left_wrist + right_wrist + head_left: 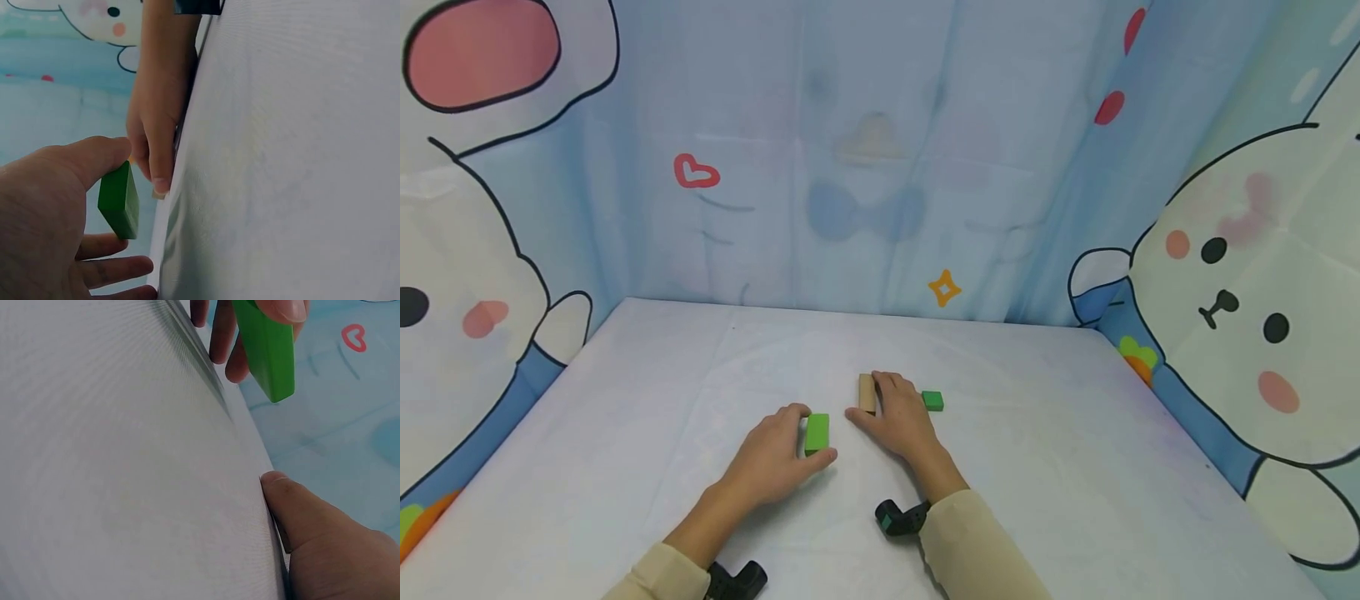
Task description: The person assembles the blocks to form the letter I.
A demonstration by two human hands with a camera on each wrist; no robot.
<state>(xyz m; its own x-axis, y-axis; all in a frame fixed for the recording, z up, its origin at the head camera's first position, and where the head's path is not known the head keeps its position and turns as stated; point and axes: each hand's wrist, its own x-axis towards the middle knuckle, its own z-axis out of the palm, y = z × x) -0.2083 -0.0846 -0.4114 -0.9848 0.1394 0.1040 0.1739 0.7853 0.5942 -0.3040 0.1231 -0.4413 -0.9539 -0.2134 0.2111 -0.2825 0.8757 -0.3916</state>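
Lower centre of frame: your left hand [765, 457] pinches bright-green block [817, 433] end to end, thumb opposite fingers, likely leaving broad face free. Right hand [900, 419], fingers pinching tan wooden block [867, 392] at surface [700, 392], probably steadying it; small green block [933, 401] beside.

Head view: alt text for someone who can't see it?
At a white table, a person's left hand holds a bright green block while the right hand is at a tan block. A second green block lies right of that hand; a cartoon-printed backdrop hangs behind.
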